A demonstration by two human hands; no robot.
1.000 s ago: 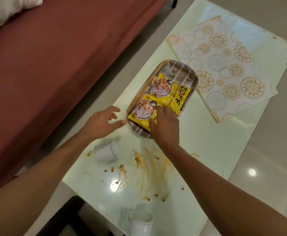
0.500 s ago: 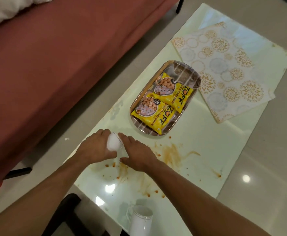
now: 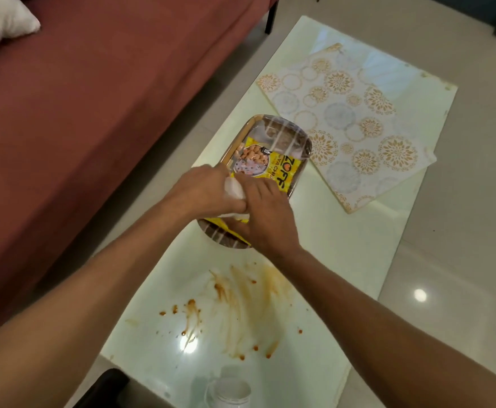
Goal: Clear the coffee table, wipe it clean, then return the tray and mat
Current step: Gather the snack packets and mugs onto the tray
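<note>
Head view: both hands meet over the near end of the tray (image 3: 242, 134), hiding that end and most of the nearer yellow packet (image 3: 267, 164). Left hand (image 3: 204, 191) and right hand (image 3: 266, 219) both grip a white cup (image 3: 234, 189), mostly covered by fingers; whether it touches the tray can't be told. Tray sits mid counter (image 3: 344, 245), far end over the mat (image 3: 355, 113). Brown smears (image 3: 241, 301) lie near the forearms. Second cup (image 3: 230, 393) cut off at the bottom edge.
</note>
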